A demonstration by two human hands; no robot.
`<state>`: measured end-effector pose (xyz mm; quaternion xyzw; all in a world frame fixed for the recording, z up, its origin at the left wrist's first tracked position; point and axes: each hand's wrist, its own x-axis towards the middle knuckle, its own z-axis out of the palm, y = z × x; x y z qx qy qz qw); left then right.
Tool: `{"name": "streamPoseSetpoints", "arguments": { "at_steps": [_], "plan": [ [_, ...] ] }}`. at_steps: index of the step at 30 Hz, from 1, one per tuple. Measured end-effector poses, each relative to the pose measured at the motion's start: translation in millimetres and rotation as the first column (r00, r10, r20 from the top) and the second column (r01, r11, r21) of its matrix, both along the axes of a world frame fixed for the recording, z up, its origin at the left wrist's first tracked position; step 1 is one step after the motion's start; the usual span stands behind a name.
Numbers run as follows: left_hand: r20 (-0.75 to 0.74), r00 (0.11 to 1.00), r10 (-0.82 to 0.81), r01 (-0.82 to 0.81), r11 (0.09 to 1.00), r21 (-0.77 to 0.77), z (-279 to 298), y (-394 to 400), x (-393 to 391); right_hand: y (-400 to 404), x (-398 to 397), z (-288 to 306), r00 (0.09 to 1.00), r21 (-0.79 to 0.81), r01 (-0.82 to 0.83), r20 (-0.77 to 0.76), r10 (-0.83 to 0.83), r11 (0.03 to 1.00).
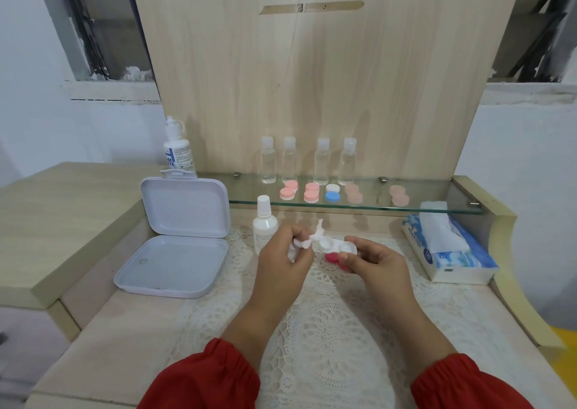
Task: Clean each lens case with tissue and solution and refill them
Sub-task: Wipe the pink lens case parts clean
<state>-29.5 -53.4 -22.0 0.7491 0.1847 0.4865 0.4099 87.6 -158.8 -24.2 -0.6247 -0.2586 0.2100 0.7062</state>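
Observation:
My right hand (373,260) pinches a white lens case (335,246) with both wells uncovered, held above the lace mat. My left hand (285,252) grips a twisted piece of white tissue (307,242) whose tip touches the case's left well. A red cap (334,258) lies on the mat just below the case, partly hidden by my right fingers. A small white solution bottle (264,226) stands upright just behind my left hand. Several capped lens cases, pink (288,191) and one white and blue (332,192), lie on the glass shelf (437,199).
An open white box (178,236) sits at the left. A larger solution bottle (178,149) stands behind it. Several clear small bottles (309,160) line the back of the shelf. A blue tissue pack (449,249) lies at the right. A lace mat (327,315) covers the table.

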Motion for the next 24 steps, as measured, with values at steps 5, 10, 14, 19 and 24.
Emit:
{"name": "streamPoseSetpoints", "arguments": {
  "at_steps": [5,10,14,19,24],
  "plan": [
    [-0.209,0.977,0.052,0.024,0.938,0.346,-12.9,7.0,2.7,0.0,-1.7,0.8,0.999,0.0,-0.038,-0.016,0.038,0.999],
    [-0.328,0.941,0.084,0.057,0.915,0.399,-15.1,5.8,4.6,-2.4,-3.4,1.8,0.999,0.012,-0.041,-0.005,0.041,0.999],
    [-0.321,0.947,-0.022,0.071,0.988,0.141,-7.9,2.2,5.5,-2.2,-4.0,2.5,0.998,-0.001,-0.066,0.011,0.066,0.998],
    [0.02,0.993,-0.117,0.117,0.927,-0.356,5.9,1.9,3.7,-1.5,-2.8,3.7,0.998,0.034,-0.058,-0.027,0.059,0.998],
    [-0.148,0.988,0.039,0.019,0.927,0.375,-13.7,2.1,7.9,0.0,-1.2,2.0,0.998,0.043,-0.041,-0.036,0.042,0.998]
  ]
}}
